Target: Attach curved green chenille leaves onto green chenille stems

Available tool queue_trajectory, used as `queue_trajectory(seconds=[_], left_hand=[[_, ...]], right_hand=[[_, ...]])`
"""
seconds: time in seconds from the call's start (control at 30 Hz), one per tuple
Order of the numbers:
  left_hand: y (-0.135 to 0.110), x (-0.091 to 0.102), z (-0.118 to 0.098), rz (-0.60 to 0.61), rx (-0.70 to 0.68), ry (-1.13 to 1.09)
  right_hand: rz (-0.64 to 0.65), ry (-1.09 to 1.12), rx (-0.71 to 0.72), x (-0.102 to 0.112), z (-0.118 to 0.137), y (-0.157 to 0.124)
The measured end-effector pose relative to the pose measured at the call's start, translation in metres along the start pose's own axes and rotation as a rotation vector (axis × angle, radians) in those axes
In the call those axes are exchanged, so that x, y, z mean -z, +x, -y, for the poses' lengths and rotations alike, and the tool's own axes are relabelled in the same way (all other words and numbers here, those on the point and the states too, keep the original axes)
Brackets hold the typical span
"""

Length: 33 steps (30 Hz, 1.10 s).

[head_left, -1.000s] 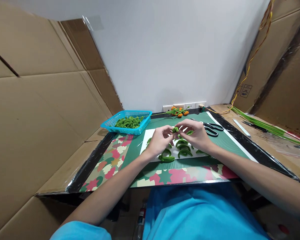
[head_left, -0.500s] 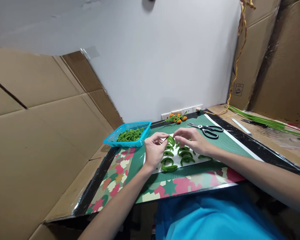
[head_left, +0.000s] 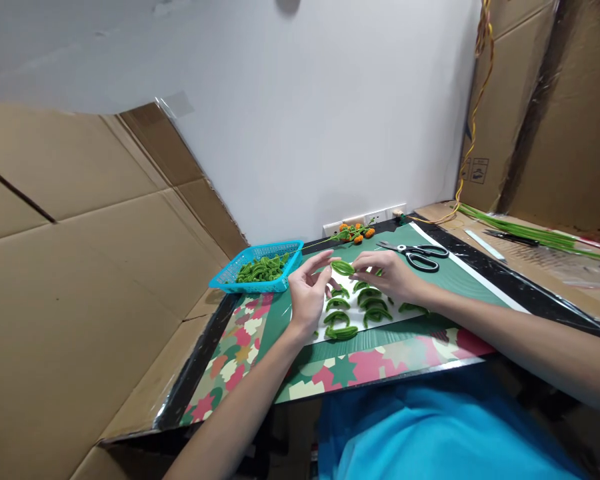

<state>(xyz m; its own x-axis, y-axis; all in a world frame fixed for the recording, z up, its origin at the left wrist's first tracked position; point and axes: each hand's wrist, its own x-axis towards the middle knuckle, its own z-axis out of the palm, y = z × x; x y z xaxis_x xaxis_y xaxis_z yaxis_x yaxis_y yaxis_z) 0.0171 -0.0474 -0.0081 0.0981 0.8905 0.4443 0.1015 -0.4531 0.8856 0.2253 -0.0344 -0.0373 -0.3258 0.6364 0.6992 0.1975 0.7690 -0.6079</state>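
A fuzzy green leaf (head_left: pixel 343 268), looking like bent pipe cleaner, is held up over a white sheet (head_left: pixel 307 331). My right hand (head_left: pixel 387 275) pinches its right end between thumb and fingers. At the leaf's other end is my left hand (head_left: pixel 309 293), its thumb and index finger apart and close to the tip; whether they touch it is hard to see. Below the hands, several curved green pieces (head_left: pixel 337 304) lie on the sheet in rough columns. A fuller green leaf (head_left: pixel 342 333) rests at the sheet's near edge.
A blue basket (head_left: pixel 279 287) of green pieces stands at back left. Orange flowers on green stems (head_left: pixel 356 232) lie near the wall sockets (head_left: pixel 379 217). Black-handled scissors (head_left: pixel 420 257) sit behind my right hand. Long green stems (head_left: pixel 525 230) lie at right, beside cardboard walls (head_left: pixel 565 127).
The leaf has turned from slanting to nearly level and risen slightly. My left thumb and index finger have spread apart, while my right hand has closed on the leaf's right end.
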Motion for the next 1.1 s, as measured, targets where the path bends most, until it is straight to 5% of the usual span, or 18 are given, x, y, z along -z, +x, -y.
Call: queue_trajectory(seconds=[0.43,0.67,0.8,0.93,1.1], left_hand=[[-0.004,-0.001,-0.003,0.14,-0.056,0.173],[-0.001,0.001,0.005,0.089,-0.082,0.324],[0.015,0.017,0.009,0.098,-0.124,0.52],[0.043,0.033,0.013,0.249,-0.043,0.753],[0.065,0.032,0.026,0.316,-0.028,0.878]], right_hand=[[-0.056,-0.269,-0.008,0.015,-0.007,0.003],[0.012,-0.484,-0.002,0.013,-0.003,-0.001],[0.071,-0.526,-0.002,0.02,-0.002,-0.001],[0.019,-0.584,-0.053,0.029,-0.007,0.001],[-0.006,-0.633,-0.132,0.031,-0.016,0.002]])
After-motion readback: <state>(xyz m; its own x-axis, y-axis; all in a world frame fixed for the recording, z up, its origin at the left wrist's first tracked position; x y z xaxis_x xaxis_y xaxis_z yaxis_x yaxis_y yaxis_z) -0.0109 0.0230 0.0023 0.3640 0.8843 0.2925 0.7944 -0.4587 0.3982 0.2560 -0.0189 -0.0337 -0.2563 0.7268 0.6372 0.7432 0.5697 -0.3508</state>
